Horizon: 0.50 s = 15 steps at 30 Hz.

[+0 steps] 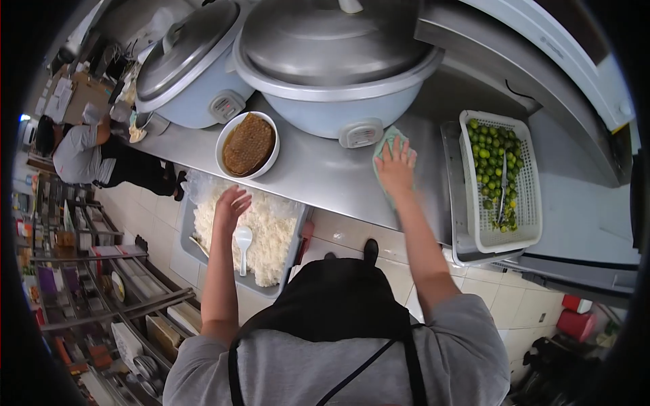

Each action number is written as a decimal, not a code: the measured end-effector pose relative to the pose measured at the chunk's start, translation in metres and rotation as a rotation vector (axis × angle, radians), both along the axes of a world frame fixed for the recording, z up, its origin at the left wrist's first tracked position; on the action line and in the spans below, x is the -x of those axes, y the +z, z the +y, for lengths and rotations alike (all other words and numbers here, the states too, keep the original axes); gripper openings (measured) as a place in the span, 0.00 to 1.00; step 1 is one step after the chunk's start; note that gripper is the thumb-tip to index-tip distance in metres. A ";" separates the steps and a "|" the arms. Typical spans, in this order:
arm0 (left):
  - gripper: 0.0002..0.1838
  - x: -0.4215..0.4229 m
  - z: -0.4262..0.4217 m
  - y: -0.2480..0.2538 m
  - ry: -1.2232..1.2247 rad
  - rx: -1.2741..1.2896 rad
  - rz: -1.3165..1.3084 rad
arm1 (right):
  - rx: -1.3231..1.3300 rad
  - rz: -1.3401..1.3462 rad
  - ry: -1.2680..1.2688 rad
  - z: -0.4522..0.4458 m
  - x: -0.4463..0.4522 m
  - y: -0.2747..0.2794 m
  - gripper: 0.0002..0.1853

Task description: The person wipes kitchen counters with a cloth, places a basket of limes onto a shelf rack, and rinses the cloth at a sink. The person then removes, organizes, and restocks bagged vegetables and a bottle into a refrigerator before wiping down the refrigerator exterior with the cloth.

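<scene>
My right hand [395, 168] spreads flat over a cloth [388, 137]; my left hand [231, 204], empty, half-open, hangs past the worktop's front edge [338, 209].

Both arms stretch forward, bare below the sleeves, with the hands well apart. The left forearm [221, 277] runs almost straight ahead from the body, and the left hand [231, 205] is bare and unclenched, its fingers loosely bent and turned inward; which way its palm faces is hard to tell. The right forearm [418, 233] slants inward as it goes out, and the right hand [395, 169] reaches farther forward than the left. It lies palm down, its back uppermost, fingers spread and pointing away from the body, roughly in line with the wrist.
</scene>
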<state>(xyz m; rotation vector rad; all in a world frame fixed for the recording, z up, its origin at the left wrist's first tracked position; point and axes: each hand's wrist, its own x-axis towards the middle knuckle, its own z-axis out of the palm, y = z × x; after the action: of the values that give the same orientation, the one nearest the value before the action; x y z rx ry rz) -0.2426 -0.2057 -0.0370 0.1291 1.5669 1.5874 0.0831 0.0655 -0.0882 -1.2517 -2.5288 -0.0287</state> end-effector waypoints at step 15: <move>0.18 0.050 0.054 -0.037 0.131 -0.052 -0.258 | 0.000 -0.189 -0.216 -0.085 -0.087 0.008 0.27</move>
<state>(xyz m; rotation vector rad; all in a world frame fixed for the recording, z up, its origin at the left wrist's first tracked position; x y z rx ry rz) -0.2924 -0.1519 -0.0738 -0.1486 1.3565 1.6737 0.1702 -0.0191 -0.0803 -1.5849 -2.5327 -0.2049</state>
